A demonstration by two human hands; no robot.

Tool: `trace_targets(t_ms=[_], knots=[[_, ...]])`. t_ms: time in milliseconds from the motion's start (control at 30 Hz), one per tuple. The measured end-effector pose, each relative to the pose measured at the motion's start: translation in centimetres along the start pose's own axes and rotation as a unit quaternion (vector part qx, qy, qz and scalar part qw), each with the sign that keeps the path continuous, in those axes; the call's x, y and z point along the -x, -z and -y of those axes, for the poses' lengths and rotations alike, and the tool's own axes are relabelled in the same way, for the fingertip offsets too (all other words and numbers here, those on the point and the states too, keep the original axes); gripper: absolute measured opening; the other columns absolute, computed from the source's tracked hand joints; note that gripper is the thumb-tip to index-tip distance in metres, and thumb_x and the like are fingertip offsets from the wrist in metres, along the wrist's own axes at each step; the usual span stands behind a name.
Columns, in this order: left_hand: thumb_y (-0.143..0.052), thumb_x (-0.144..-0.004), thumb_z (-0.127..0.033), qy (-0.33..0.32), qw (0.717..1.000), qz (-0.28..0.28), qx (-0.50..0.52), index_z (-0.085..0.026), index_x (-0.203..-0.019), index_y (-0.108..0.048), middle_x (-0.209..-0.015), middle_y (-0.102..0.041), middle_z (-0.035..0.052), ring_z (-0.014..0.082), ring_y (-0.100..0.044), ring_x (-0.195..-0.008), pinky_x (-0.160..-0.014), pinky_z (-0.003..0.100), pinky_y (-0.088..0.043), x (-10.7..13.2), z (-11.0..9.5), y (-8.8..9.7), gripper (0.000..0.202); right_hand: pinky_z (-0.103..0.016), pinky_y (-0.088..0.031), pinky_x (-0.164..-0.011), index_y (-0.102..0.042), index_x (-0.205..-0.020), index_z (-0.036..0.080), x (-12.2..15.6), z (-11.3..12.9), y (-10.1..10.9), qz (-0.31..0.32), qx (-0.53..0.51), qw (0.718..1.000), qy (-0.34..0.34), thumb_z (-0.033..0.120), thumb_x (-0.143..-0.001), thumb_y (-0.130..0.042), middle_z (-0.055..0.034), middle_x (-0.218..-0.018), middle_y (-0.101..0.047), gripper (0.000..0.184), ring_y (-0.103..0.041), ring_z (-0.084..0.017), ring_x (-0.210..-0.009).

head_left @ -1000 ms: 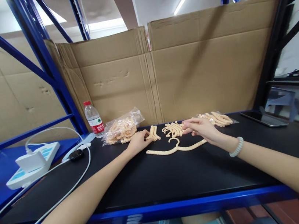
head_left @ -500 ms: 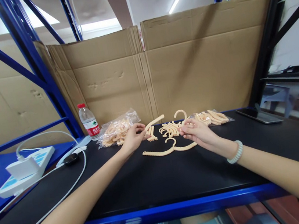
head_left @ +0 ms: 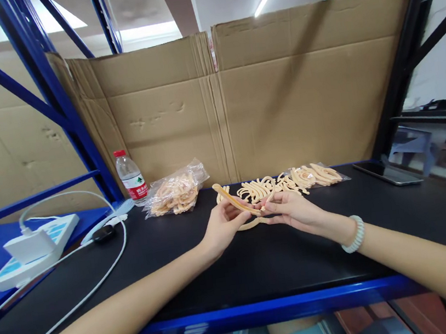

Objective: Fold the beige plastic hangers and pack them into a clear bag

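Note:
My left hand (head_left: 222, 228) pinches a straight beige plastic arm piece (head_left: 234, 200), which slants up to the left. My right hand (head_left: 291, 210) pinches a beige hook piece at its near end, and the two pieces meet between my fingers above the black bench top (head_left: 228, 265). An assembled beige hanger (head_left: 251, 224) lies flat just under and behind my hands, mostly hidden. Loose hook pieces (head_left: 257, 188) lie in a pile behind my hands.
A clear bag of beige parts (head_left: 174, 189) lies at the back left, another open bag of parts (head_left: 317, 174) at the back right. A water bottle (head_left: 131, 176), a white power strip (head_left: 31, 249) with cables, a phone (head_left: 387, 172) and a cardboard wall (head_left: 280, 98) surround the bench.
Both hands lifted pieces from the piles, then drew back toward me and brought the arm piece and hook piece together over the lying hanger.

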State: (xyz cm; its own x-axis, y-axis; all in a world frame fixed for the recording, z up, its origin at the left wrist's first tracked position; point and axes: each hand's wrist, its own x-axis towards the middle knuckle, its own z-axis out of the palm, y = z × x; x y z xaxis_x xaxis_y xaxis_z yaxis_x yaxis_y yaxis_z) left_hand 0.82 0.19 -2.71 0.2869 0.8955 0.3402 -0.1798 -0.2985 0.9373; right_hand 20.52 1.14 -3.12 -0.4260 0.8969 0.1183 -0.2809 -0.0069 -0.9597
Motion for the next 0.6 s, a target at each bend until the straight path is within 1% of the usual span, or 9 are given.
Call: trace_targets(t_ms=[67,133,233,300,400,600], knots=[[-0.078,-0.065,-0.021,-0.015,1.000,-0.001,-0.008,-0.014,-0.086,-0.057,-0.090,-0.072,0.0071,0.0219,-0.068,-0.092,-0.092,0.038,-0.049,0.12,-0.03,-0.06,0.030,-0.033,-0.053,-0.080,-0.065,-0.074,0.013,0.13,0.16,0.01,0.014,0.000,1.000,-0.013,0.030,-0.065,-0.080,-0.0083,-0.101,-0.067,0.025,-0.065,-0.019,-0.091],[-0.077,-0.066,-0.023,-0.022,1.000,-0.005,-0.021,-0.014,-0.086,-0.058,-0.090,-0.072,0.0077,0.0224,-0.068,-0.092,-0.091,0.038,-0.050,0.19,-0.09,-0.12,0.029,-0.032,-0.054,-0.080,-0.065,-0.076,0.013,0.23,0.23,-0.02,0.022,0.004,0.999,-0.025,0.030,-0.065,-0.081,-0.0068,-0.095,-0.068,0.025,-0.066,-0.020,-0.092],[-0.077,-0.066,-0.024,-0.033,0.998,0.002,-0.048,-0.015,-0.087,-0.060,-0.092,-0.072,0.0079,0.0219,-0.068,-0.090,-0.089,0.038,-0.052,0.26,-0.13,-0.20,0.029,-0.030,-0.054,-0.081,-0.065,-0.077,0.014,0.34,0.24,-0.16,0.021,0.009,0.999,-0.032,0.031,-0.065,-0.080,-0.0043,-0.084,-0.069,0.026,-0.067,-0.020,-0.089],[-0.076,-0.067,-0.026,-0.035,0.998,0.003,-0.058,-0.015,-0.086,-0.060,-0.092,-0.072,0.0080,0.0217,-0.068,-0.089,-0.089,0.037,-0.052,0.32,-0.08,-0.25,0.028,-0.031,-0.053,-0.082,-0.065,-0.076,0.015,0.38,0.25,-0.28,0.017,0.012,0.999,-0.029,0.031,-0.064,-0.081,-0.0040,-0.081,-0.069,0.026,-0.068,-0.019,-0.086],[-0.076,-0.066,-0.027,-0.036,0.998,-0.008,-0.059,-0.015,-0.085,-0.060,-0.091,-0.072,0.0079,0.0221,-0.069,-0.089,-0.088,0.037,-0.053,0.48,0.06,-0.32,0.028,-0.032,-0.053,-0.084,-0.064,-0.075,0.014,0.42,0.22,-0.42,0.011,0.020,1.000,-0.017,0.030,-0.063,-0.081,-0.0037,-0.079,-0.069,0.026,-0.068,-0.018,-0.082],[-0.076,-0.067,-0.028,-0.035,0.997,-0.001,-0.065,-0.015,-0.085,-0.061,-0.090,-0.073,0.0077,0.0221,-0.069,-0.086,-0.084,0.036,-0.055,0.91,0.25,-0.58,0.027,-0.031,-0.054,-0.077,-0.063,-0.073,0.014,0.30,-0.49,-0.62,-0.008,0.039,0.999,0.034,0.030,-0.062,-0.081,-0.0014,-0.072,-0.066,0.027,-0.067,-0.015,-0.072]])
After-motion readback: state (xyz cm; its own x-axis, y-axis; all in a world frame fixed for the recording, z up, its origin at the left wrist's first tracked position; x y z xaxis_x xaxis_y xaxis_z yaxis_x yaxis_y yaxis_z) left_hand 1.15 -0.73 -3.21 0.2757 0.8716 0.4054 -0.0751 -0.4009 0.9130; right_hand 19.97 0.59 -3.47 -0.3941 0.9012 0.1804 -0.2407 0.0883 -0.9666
